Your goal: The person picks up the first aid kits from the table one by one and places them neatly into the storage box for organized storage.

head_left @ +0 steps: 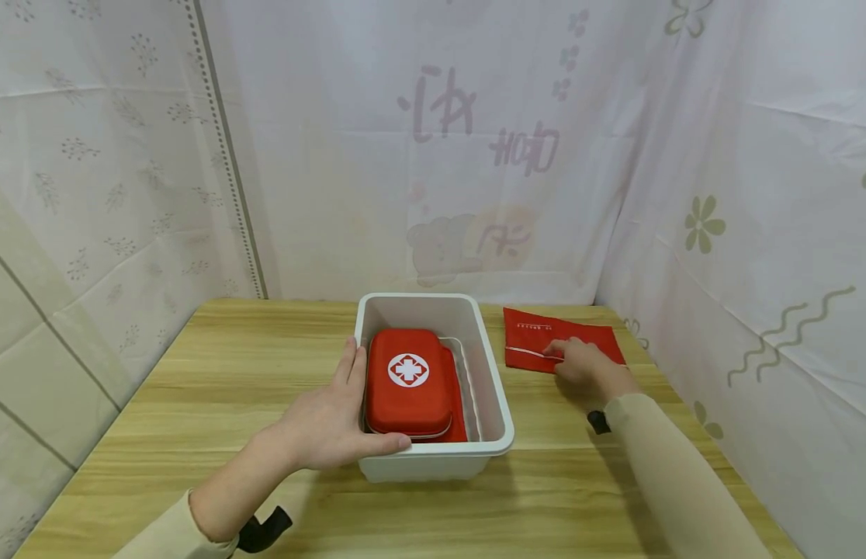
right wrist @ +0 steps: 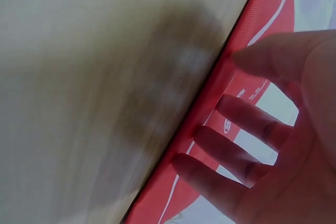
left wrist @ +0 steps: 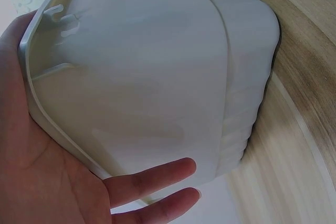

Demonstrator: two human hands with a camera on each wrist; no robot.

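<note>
Resting: left hand (head_left: 330, 425) splayed at bin (head_left: 468, 449) corner, right hand (head_left: 584, 364) touching pouch (head_left: 545, 332).

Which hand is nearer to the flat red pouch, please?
Right: the right hand touches the pouch; the left hand is off to its left, at the white bin.

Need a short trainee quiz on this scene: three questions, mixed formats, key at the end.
1. True or false: the left hand lies against the rim of the white bin.

2. In the head view, where is the red pouch that the right hand is at?
A) Inside the white bin
B) On the table, right of the white bin
C) On the table, left of the white bin

3. Fill in: the round emblem on the red case has a white ____ at its centre.

Key: 1. True. 2. B. 3. Cross.
</note>
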